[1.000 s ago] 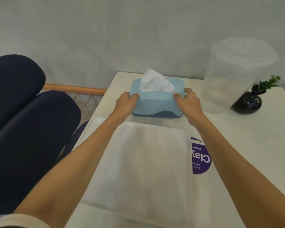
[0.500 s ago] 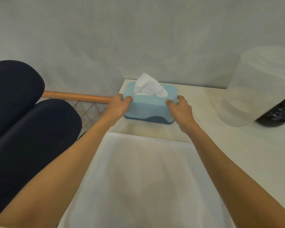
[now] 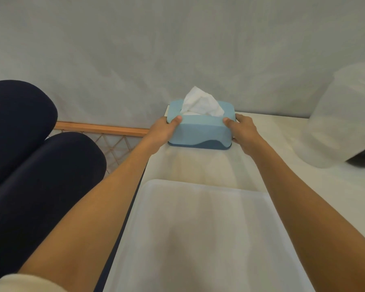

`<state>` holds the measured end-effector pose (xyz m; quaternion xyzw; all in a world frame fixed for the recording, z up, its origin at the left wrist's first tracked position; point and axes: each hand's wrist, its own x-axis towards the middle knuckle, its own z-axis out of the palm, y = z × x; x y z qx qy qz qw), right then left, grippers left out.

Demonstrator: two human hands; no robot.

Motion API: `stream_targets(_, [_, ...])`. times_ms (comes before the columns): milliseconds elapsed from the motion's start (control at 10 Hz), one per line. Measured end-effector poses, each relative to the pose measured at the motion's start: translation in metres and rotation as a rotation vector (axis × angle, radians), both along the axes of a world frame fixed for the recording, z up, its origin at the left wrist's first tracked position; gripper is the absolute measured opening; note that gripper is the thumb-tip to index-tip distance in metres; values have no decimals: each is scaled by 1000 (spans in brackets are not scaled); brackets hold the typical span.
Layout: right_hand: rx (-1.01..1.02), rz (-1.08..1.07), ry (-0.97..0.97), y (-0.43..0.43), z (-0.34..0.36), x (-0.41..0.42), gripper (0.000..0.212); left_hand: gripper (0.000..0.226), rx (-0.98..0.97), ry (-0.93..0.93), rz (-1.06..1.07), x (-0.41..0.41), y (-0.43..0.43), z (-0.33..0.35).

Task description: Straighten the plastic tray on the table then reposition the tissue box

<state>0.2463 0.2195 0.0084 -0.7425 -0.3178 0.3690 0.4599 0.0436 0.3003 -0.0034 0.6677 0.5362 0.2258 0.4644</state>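
- Head view shows the tissue box (image 3: pixel 200 128) clamped between both hands at the far corner of the surface (image 3: pixel 261 161), close to the wall.
- Left hand (image 3: pixel 163 131) wraps the box's left end, thumb hooked over the top edge; right hand (image 3: pixel 241 131) mirrors it on the right end. Both are closed on the box, thumbs on top, with the other fingers hidden behind the ends.
- Whether the base touches the surface or hovers just above it cannot be told.
- Rigid moulded plastic by the look of it, so it should take a firm squeeze at the ends without caving. Probably light, and the smooth shell could slip if the hold loosens.
- Ends are the sensible hold: the loose tissue (image 3: pixel 200 104) standing out of the top slot between the thumbs is soft and would pull free if caught.
- Plastic tray (image 3: pixel 198 239) lies nearer the body than the hands, between the forearms, its edges looking square to the surface; that step seems finished.
- Translucent container (image 3: pixel 341 119) stands well off to the right of the right hand, clear of the box.
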Motion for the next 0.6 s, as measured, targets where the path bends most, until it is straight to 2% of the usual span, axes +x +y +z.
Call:
stream_targets(100, [5, -14, 9, 1, 0, -1, 50, 38, 14, -7, 9, 1, 1, -3])
stream_targets(300, [-6, -26, -52, 2, -1, -3, 49, 56, 36, -2, 58, 5, -5, -4])
stream_targets(500, [-6, -78, -230, -18, 6, -1, 55, 56, 210, 60, 219, 10, -31, 13])
stream_targets(600, [5, -41, -350, -40, 17, -2, 54, 60, 339, 62, 178, 6, -49, 25])
